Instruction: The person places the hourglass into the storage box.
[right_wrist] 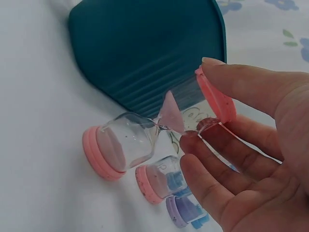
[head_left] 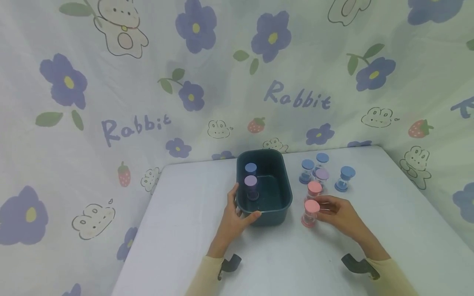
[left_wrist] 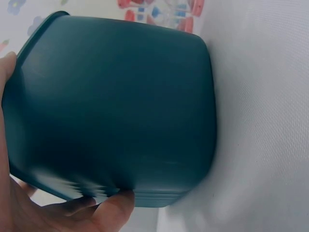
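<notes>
One inner blue hourglass (head_left: pixel 251 167) and one inner purple hourglass (head_left: pixel 251 181) are inside the dark green bin (head_left: pixel 272 218) in the head view, at 11 and 9 o'clock of its middle. Six more are outside on the white table (head_left: pixel 192 205): the front pink hourglass (head_left: pixel 312 206) at the bin's 4 o'clock and, between 12 and 2 o'clock of that one, a second pink hourglass (head_left: pixel 314 188), a loose purple hourglass (head_left: pixel 322 174) and three loose blue hourglasses (head_left: pixel 307 164). The left hand (head_left: pixel 232 222), at the bin's 7 to 8 o'clock, grips its near-left corner, thumb at the near rim. The right hand (head_left: pixel 342 216) comes in from 4 o'clock, pinching the front pink hourglass near its top.

In the left wrist view, one bin wall fills the middle; bent fingers (left_wrist: pixel 113 212) press it at 7 o'clock.

In the right wrist view, three hourglass bases show, two pink and one purple; the thumb meets the held cap from 2 o'clock, fingers curving below. Whether its base touches the table I cannot tell.
</notes>
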